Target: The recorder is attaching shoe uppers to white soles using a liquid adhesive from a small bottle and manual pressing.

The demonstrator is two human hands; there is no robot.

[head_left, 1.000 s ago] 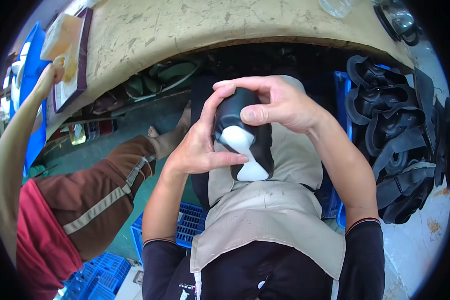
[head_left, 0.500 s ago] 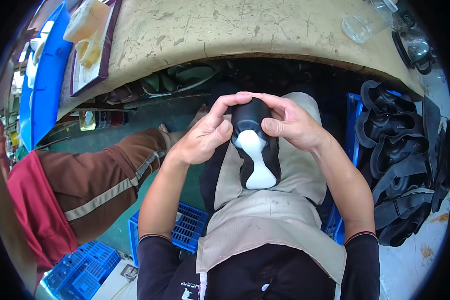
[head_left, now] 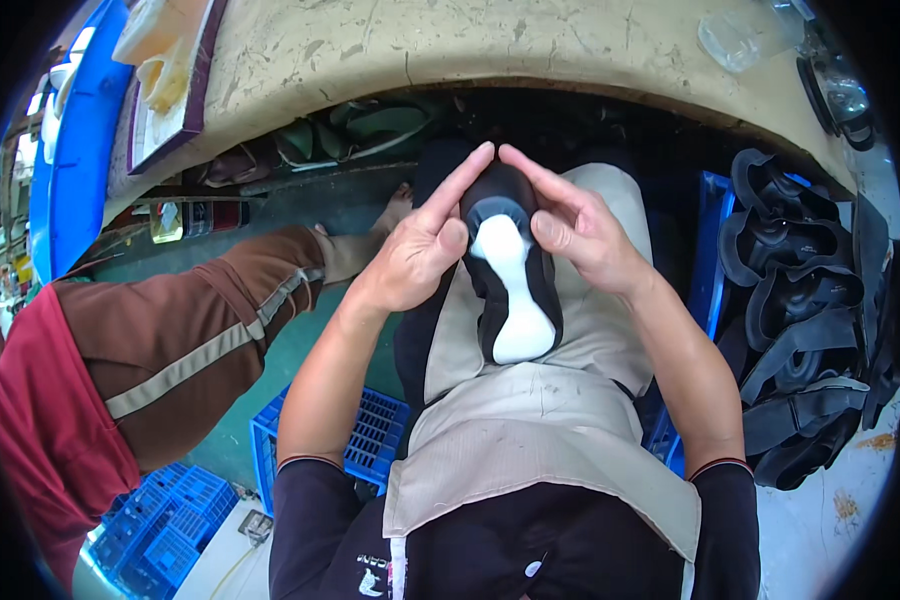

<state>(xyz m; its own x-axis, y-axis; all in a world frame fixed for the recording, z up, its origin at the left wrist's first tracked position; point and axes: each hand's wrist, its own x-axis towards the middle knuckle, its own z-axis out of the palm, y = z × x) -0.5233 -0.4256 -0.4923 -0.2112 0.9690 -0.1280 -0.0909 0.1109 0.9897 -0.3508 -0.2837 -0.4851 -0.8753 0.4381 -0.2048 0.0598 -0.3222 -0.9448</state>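
A black shoe upper (head_left: 492, 185) is stretched over a white shoe last (head_left: 524, 333). Its bare white underside faces up, with the toe end pointing away from me. It lies over my lap between both hands. My left hand (head_left: 422, 240) is against the left side of the toe, fingers straight and close together, thumb near the white edge. On the opposite side, my right hand (head_left: 582, 232) cups the toe with its thumb bent over the upper's edge. The fingertips of both hands nearly meet beyond the toe. The undersides of the fingers are hidden.
A scuffed beige worktable (head_left: 450, 45) curves ahead. Black shoe uppers (head_left: 805, 290) are heaped at right beside a blue crate (head_left: 712, 245). At left are a blue tray (head_left: 78, 150), a person's brown-trousered leg (head_left: 185, 345) and more blue crates (head_left: 375, 435). A clear plastic container (head_left: 735, 42) stands far right.
My fingers have slid from lying across the top of the toe to straight along its sides, fingertips pointing away. More of the toe shows. The person at left has shifted slightly.
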